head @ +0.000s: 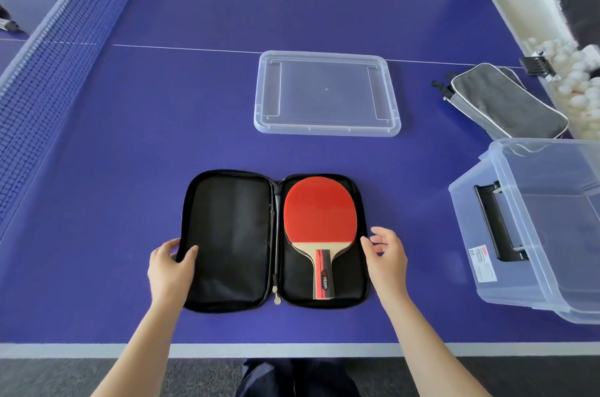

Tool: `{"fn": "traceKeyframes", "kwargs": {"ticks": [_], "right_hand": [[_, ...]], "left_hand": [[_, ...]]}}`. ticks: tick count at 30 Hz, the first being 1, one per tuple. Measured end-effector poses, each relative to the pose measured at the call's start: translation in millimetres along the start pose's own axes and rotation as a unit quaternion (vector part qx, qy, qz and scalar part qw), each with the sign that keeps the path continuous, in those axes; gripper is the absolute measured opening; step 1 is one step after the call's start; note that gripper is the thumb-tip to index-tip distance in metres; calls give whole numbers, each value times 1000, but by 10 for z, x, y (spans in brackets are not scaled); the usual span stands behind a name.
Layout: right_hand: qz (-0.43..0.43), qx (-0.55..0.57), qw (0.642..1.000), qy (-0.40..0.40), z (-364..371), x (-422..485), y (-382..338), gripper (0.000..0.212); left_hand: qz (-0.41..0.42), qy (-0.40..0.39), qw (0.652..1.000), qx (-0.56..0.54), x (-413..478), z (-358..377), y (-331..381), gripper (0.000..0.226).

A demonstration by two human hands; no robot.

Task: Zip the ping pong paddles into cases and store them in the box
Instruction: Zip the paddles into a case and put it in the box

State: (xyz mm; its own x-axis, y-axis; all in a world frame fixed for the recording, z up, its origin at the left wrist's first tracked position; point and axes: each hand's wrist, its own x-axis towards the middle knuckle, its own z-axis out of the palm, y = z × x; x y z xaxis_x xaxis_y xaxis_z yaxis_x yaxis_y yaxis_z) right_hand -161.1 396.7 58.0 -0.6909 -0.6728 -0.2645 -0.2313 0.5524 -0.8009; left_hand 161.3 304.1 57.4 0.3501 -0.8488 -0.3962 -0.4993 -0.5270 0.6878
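Folding the case [227, 240] squarely over the paddle [319, 211] should align its zipper [276, 234]; left hand [168, 263] pinches the flap edge, right hand [388, 252] spread, perhaps touching.

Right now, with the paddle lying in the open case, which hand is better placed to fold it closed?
Probably left. The left hand grips the case by the outer edge of its empty half, which can swing over the paddle. The right hand sits open beside the half carrying the paddle.
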Motion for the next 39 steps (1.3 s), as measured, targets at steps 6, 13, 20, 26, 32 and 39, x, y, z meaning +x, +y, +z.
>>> {"fn": "traceKeyframes", "kwargs": {"ticks": [6,13,20,26,32,39], "right_hand": [[-47,56,993,-89,261,-241,-586,20],[-28,190,939,-284,325,-588,-1269,22],[-70,116,973,-185,88,-409,-1193,19],[-3,95,991,-99,-185,43,-797,21],[74,75,990,-93,-159,331,-260,22],[101,42,988,-109,-84,409,1,27]], "left_hand": [[96,-106,972,-187,-536,-295,291,42],[248,-257,923,-142,-1126,40,563,66],[306,-303,898,-87,-1230,408,727,66],[263,-230,937,-23,-940,614,657,71],[264,-206,924,184,-792,1043,696,91],[274,-194,892,303,-814,1358,621,97]]}}
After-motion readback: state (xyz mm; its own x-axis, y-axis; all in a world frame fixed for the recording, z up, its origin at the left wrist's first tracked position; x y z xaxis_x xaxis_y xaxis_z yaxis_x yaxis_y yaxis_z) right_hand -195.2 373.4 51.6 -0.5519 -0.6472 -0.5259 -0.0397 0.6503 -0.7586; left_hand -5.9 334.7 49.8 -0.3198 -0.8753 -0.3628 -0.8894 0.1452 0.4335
